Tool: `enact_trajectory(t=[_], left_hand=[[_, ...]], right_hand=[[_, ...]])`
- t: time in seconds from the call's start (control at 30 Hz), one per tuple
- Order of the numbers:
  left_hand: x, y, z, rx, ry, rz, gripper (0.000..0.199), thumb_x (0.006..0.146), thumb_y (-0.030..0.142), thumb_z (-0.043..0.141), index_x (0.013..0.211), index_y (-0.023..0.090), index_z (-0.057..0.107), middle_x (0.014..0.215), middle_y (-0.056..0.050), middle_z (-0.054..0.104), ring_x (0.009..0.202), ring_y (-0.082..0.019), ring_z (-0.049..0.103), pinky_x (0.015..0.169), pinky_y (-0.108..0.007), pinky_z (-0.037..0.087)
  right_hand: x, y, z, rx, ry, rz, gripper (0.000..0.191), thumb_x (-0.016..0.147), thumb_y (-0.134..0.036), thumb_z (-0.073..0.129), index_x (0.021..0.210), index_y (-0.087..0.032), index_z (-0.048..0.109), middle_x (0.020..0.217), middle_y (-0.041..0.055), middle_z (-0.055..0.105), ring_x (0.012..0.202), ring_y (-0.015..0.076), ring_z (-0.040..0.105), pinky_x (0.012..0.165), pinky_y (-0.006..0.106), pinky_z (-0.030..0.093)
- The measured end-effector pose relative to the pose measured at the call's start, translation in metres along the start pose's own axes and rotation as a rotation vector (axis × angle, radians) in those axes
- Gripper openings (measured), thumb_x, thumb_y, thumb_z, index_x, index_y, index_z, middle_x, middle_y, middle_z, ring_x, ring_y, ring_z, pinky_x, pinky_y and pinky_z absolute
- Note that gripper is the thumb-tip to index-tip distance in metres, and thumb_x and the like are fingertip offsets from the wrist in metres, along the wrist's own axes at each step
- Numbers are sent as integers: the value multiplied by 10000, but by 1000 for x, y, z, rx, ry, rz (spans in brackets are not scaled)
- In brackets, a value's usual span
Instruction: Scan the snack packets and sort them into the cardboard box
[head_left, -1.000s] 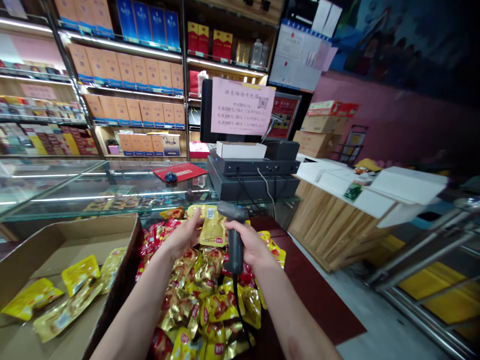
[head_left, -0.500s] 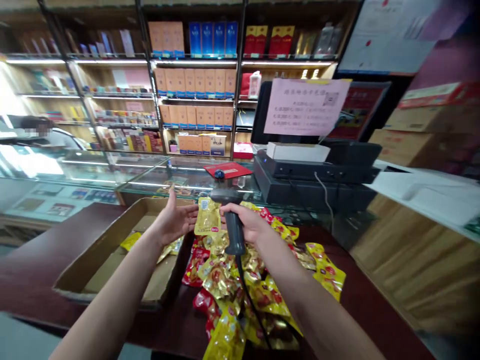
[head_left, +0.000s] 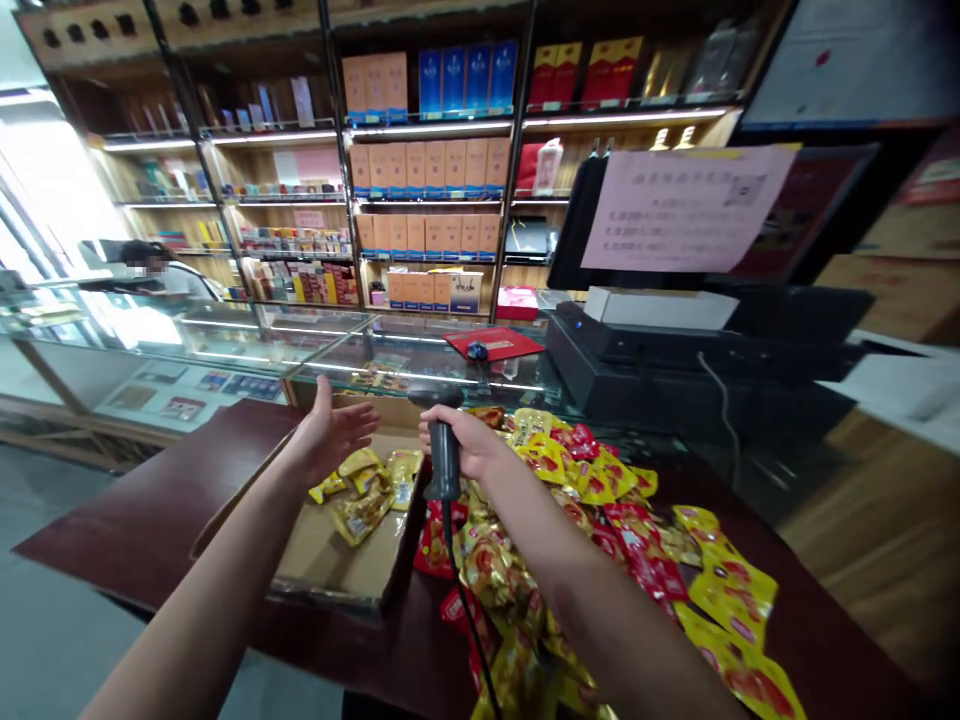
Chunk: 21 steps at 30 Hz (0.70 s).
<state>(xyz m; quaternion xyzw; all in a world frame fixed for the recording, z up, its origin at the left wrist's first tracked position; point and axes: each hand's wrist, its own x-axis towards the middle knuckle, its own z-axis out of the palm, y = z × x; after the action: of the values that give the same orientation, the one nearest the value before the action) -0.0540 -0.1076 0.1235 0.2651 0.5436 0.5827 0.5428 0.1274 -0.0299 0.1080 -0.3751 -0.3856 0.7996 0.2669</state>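
Observation:
My right hand (head_left: pixel 466 445) is wrapped round the handle of a black barcode scanner (head_left: pixel 445 462), its cable hanging down over the packets. Above the shallow cardboard box (head_left: pixel 330 575), my left hand (head_left: pixel 330 435) is open with fingers stretched out and nothing in it. Several yellow-gold snack packets (head_left: pixel 364 505) lie inside the box. One packet (head_left: pixel 405 475) rests against its right side, below and right of my left fingers. To the right of the box spreads a pile of yellow and red snack packets (head_left: pixel 487 555), partly hidden by my right forearm.
Box and pile stand on a dark red tabletop (head_left: pixel 150 500). Behind are a glass counter (head_left: pixel 337 345), a red folder (head_left: pixel 499 343) and a monitor with a pink paper sign (head_left: pixel 675 215). Shelves of boxed goods (head_left: pixel 427 170) line the back. A person (head_left: pixel 169 275) sits at far left.
The packet by my left fingers is now in the box, out of my hand. My right hand moved the scanner slightly left and down. The view shifted, showing more of the pile.

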Motion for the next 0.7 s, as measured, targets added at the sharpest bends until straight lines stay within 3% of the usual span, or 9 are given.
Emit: enact_trajectory(t=[0.23, 0.4, 0.57, 0.7], left_hand=[[7, -38, 101, -28, -330, -130, 944, 733, 805, 219, 1221, 68, 549, 1252, -192, 571, 1215, -293, 477, 991, -368, 360], [12, -68, 163, 61, -533, -135, 884, 782, 746, 280, 1287, 54, 502, 1322, -205, 514, 1242, -290, 455, 1018, -364, 331], [16, -91, 197, 127, -640, -142, 752, 829, 669, 326, 1265, 95, 538, 1309, -181, 535, 1210, -283, 495, 1013, -376, 354], [11, -113, 198, 351, -594, -23, 640, 789, 595, 517, 1248, 152, 566, 1309, -159, 542, 1177, -290, 524, 968, -398, 403]], right_hand=[[-54, -14, -78, 83, 129, -99, 95, 726, -177, 586, 642, -138, 565, 511, -16, 519, 501, 94, 513, 528, 203, 467], [-96, -13, -138, 152, 219, -156, 105, 727, -171, 575, 629, -141, 555, 559, 3, 557, 502, 84, 513, 539, 196, 475], [-125, 6, -181, 250, 333, -170, 39, 711, -172, 594, 690, -141, 583, 612, 13, 593, 543, 101, 558, 605, 223, 508], [-141, 34, -202, 322, 414, -236, 97, 677, -173, 641, 763, -136, 618, 694, 31, 637, 655, 122, 616, 724, 247, 519]])
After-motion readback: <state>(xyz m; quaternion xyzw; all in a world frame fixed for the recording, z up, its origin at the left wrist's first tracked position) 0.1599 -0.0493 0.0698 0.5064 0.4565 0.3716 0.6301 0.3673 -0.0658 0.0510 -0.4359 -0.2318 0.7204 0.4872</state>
